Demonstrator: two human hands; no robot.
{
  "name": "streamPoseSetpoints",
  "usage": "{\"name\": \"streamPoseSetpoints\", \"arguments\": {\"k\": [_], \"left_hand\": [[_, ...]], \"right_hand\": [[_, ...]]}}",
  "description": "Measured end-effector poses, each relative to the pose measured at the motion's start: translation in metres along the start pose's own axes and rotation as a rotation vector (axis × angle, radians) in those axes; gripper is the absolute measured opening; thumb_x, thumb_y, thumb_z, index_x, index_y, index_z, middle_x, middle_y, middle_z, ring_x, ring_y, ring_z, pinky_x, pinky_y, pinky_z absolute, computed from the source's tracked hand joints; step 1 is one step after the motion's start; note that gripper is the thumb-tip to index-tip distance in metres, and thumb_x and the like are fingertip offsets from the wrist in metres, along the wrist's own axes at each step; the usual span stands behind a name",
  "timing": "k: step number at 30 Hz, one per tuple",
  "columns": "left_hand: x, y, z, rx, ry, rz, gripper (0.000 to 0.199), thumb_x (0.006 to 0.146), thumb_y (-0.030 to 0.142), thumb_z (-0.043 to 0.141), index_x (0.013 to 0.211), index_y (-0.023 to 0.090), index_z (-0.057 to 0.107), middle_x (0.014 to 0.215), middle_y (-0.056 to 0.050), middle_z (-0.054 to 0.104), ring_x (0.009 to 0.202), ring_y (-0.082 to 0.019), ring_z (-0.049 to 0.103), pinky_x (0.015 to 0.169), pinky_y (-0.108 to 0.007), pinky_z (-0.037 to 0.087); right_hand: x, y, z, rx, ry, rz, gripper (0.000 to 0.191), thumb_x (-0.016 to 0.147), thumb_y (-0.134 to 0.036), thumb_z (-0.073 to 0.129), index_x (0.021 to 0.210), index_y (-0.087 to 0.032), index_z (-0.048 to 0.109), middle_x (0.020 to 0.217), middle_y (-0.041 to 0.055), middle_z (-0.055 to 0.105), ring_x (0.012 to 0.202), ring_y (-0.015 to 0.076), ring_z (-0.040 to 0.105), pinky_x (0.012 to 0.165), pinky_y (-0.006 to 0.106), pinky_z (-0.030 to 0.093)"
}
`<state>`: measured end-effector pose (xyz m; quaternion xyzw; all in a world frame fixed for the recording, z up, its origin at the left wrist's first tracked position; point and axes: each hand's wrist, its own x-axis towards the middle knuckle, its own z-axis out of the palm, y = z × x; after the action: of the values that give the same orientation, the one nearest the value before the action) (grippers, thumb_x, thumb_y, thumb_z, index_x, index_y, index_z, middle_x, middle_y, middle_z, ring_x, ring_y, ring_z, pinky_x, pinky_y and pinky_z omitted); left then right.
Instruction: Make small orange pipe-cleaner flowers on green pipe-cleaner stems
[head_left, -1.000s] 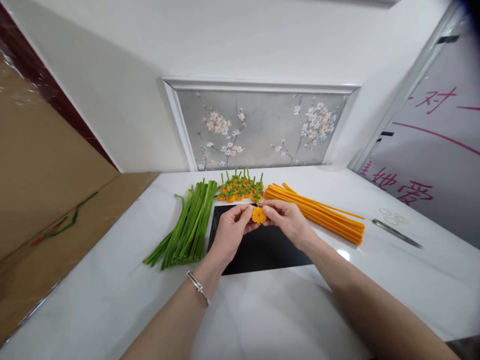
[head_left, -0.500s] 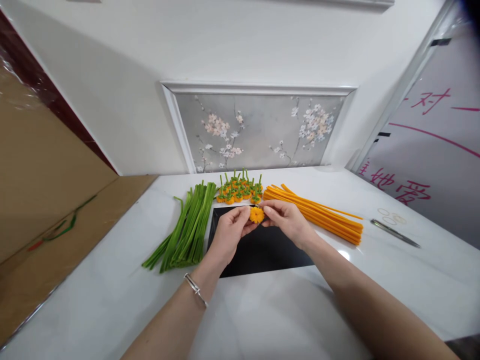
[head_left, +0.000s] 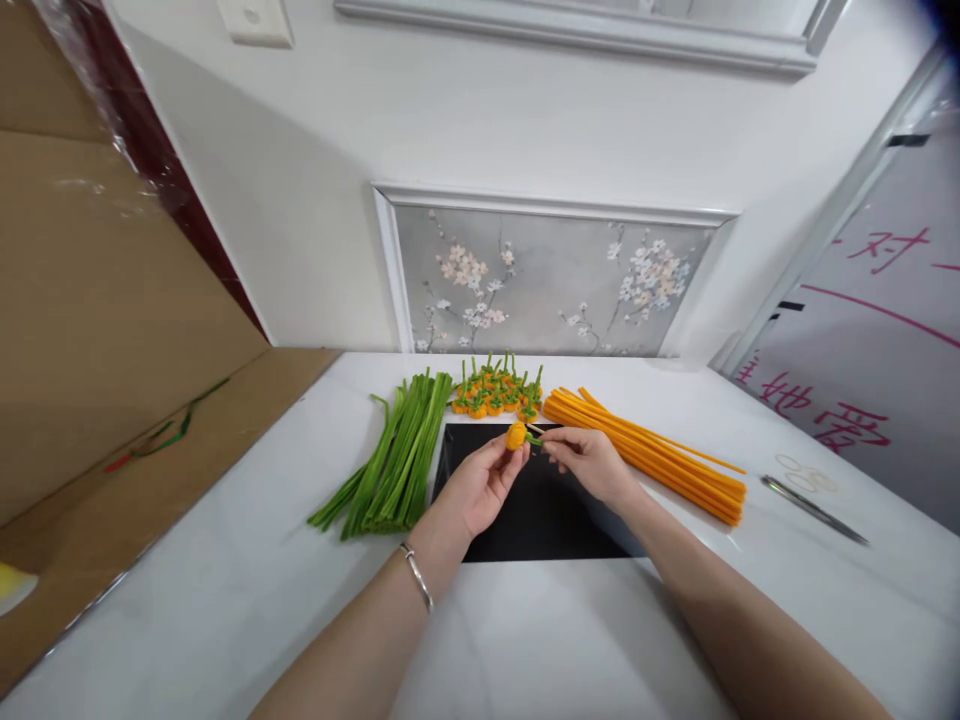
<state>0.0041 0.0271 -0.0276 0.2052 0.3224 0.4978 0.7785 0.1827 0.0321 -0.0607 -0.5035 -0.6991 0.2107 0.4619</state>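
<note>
My left hand (head_left: 486, 485) is closed, its thumb and fingers pinching a small orange pumpkin-shaped pipe-cleaner piece (head_left: 515, 435) turned on its side. From its right side a short green pipe-cleaner stem (head_left: 534, 440) points toward my right hand (head_left: 589, 465). The right fingertips are pinched together at the end of this stem. A thin pale stick-like bit (head_left: 537, 429) shows just above it; what it is I cannot make out. Both hands are over a black rectangular mat (head_left: 547, 515). Behind them stand several similar orange pieces (head_left: 495, 390) with green tops and upright stems.
A bundle of green pipe cleaners (head_left: 401, 460) lies left of the mat, an orange bundle (head_left: 660, 455) to the right. Farther right are scissors (head_left: 814, 508) and thin pale rings (head_left: 806, 473). The white table (head_left: 525, 640) meets a wall behind; cardboard (head_left: 150, 470) flanks its left.
The orange piece has turned from its ridged round face toward me onto its side, showing the green stem. My right hand has drawn slightly away to the right. The camera view has shifted.
</note>
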Motion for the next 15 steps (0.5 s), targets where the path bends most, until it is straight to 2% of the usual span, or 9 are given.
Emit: {"name": "streamPoseSetpoints", "arguments": {"k": [2,6,11,15], "left_hand": [[0.002,-0.004,-0.002,-0.022,0.033,-0.012,0.016,0.09,0.009,0.056,0.077,0.011,0.067,0.076,-0.007,0.07,0.072,-0.011,0.071,0.073,-0.016,0.06],[0.003,-0.011,-0.006,-0.017,0.053,-0.036,0.02,0.091,0.009,0.053,0.075,0.01,0.065,0.073,-0.009,0.07,0.072,-0.013,0.072,0.073,-0.02,0.061],[0.002,-0.014,-0.008,0.019,0.016,-0.044,0.022,0.085,-0.003,0.051,0.074,0.009,0.065,0.073,-0.01,0.07,0.07,-0.013,0.071,0.072,-0.019,0.06],[0.003,-0.013,-0.008,0.035,0.024,-0.056,0.02,0.085,-0.003,0.051,0.075,0.009,0.065,0.073,-0.01,0.07,0.067,-0.012,0.07,0.068,-0.018,0.059]], "right_hand": [[0.006,-0.004,-0.002,-0.124,0.034,-0.026,0.023,0.089,-0.031,0.049,0.091,-0.02,0.069,0.068,0.0007,0.067,0.057,0.0155,0.06,0.055,0.03,0.052],[0.032,-0.019,-0.006,-0.381,0.034,-0.079,0.023,0.092,-0.023,0.044,0.09,-0.019,0.067,0.089,0.0072,0.068,0.085,0.0203,0.063,0.077,0.033,0.048],[0.071,-0.032,0.001,-0.709,-0.089,-0.121,0.022,0.093,-0.021,0.047,0.093,-0.02,0.07,0.098,0.0118,0.066,0.096,0.0236,0.059,0.077,0.032,0.042],[0.09,-0.033,0.011,-0.893,-0.193,-0.141,0.022,0.094,-0.02,0.049,0.091,-0.021,0.071,0.1,0.0115,0.066,0.1,0.0233,0.057,0.081,0.032,0.039]]}}
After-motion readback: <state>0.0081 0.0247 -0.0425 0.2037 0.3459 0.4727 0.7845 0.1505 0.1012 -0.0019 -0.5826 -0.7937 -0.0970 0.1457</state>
